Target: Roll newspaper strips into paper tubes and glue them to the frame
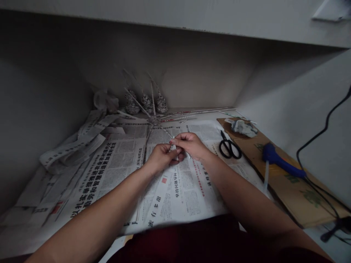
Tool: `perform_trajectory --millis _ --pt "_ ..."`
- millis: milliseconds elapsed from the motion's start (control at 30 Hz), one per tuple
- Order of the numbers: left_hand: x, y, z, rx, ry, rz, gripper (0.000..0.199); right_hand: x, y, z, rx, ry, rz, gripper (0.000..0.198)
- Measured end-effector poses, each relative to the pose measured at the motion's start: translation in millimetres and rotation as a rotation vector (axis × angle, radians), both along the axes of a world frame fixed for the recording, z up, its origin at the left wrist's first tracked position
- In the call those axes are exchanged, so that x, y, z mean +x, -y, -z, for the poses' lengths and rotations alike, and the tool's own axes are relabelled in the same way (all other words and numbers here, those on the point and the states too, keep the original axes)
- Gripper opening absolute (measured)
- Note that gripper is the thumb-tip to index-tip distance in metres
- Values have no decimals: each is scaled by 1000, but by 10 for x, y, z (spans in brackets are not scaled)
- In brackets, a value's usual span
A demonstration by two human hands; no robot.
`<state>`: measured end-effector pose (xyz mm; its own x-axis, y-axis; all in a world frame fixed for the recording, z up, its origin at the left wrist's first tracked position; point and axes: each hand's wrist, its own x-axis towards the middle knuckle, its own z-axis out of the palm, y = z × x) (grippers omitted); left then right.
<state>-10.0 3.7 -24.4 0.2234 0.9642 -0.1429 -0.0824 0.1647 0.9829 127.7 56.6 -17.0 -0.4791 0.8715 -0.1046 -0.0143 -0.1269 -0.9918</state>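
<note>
My left hand (160,157) and my right hand (191,144) meet over the middle of the newspaper-covered table. Thumbs and fingers of both pinch a narrow newspaper strip (173,147), whose lower end shows below the fingertips. A rolled paper stick (166,132) runs from beyond my fingertips back to a spoked cluster of paper sticks (154,120); whether it joins the strip I cannot tell. Black-handled scissors (229,147) lie to the right of my right hand. Printed newspaper sheets (120,157) spread beneath both hands.
Woven paper cones (147,104) stand against the back wall. Loose paper strips (74,149) pile up at left. On cardboard (285,182) at right lie a blue glue gun (282,160) with a black cord and a crumpled lump (244,128). A shelf edge (175,18) overhangs the table.
</note>
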Motion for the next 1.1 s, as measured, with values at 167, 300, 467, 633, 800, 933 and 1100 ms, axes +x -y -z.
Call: perform_trajectory --millis 167,300,467,633,800,933,1100 --pt "15 16 -32 -24 -20 1 20 -1 3 0 -44 -20 -2 37" --pt "27 25 -55 -66 -44 4 21 -2 3 2 -58 -27 25 38" --pt "28 24 -46 -82 -48 29 20 2 10 -10 -24 -25 24 40" --pt "15 11 -17 -74 -10 50 23 57 -5 -45 5 -1 -128 33" --pt "23 28 -27 -56 -40 59 20 67 -22 -16 -3 22 -78 34" --pt "30 39 -27 -35 -52 79 19 38 -3 8 -37 31 -88 38" --pt "25 34 -2 -56 -37 84 26 26 20 -3 -50 17 -67 42"
